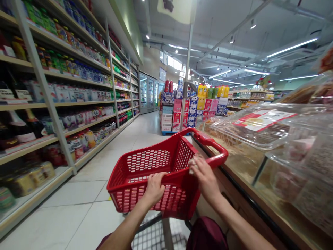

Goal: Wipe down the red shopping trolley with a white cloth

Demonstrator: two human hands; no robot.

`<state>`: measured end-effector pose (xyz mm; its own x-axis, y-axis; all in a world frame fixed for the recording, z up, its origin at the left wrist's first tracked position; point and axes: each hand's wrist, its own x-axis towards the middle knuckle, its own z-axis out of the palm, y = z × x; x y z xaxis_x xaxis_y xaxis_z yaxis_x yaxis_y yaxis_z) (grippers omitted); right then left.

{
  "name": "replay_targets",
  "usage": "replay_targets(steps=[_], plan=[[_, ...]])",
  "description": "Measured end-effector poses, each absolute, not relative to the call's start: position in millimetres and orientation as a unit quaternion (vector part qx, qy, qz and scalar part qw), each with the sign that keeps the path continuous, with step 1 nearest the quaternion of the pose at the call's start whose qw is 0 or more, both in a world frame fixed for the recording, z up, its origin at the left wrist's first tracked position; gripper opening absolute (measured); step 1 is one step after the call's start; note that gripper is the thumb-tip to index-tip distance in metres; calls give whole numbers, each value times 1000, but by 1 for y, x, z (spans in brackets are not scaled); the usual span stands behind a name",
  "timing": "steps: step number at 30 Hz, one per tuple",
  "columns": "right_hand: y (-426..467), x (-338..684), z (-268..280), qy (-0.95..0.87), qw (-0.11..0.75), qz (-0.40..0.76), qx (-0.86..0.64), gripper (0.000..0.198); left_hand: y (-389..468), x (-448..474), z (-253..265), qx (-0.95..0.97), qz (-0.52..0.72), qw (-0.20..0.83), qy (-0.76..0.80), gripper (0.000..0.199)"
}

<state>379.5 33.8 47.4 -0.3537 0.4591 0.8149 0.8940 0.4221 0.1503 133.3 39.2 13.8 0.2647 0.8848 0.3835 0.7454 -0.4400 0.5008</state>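
A red plastic shopping cart (145, 189) with perforated walls is in front of me, turned sideways. My left hand (155, 187) is closed over the near rim of its basket. Against the basket's right end, just below the cart's red handle (213, 147), is my right hand (204, 175). Bunched under its fingers is a crumpled whitish tissue (191, 167), pressed to the red plastic. Part of the tissue is hidden by the fingers. Below the basket, the cart's grey lower wire rack (156, 231) shows between my arms.
Drink shelves (83, 104) line the left side above a tiled floor (85, 205). Close on the right, a display counter (241, 170) holds clear plastic food boxes (249, 128). Ahead stand stacked drink cartons (182, 111) and a pole (187, 62), with glass-door fridges (151, 92) farther back.
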Motion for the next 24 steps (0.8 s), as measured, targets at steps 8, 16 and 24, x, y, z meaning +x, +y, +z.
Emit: replay_targets(steps=[8,16,24], plan=[[40,409,71,-657,412,-308,-551,34,38,131,14,795,309,101,513,52],[35,387,52,-744,377,-290,-469,34,38,129,11,807,291,76,509,57],[30,394,54,-741,366,-331,-456,33,36,133,6,803,275,14,529,54]])
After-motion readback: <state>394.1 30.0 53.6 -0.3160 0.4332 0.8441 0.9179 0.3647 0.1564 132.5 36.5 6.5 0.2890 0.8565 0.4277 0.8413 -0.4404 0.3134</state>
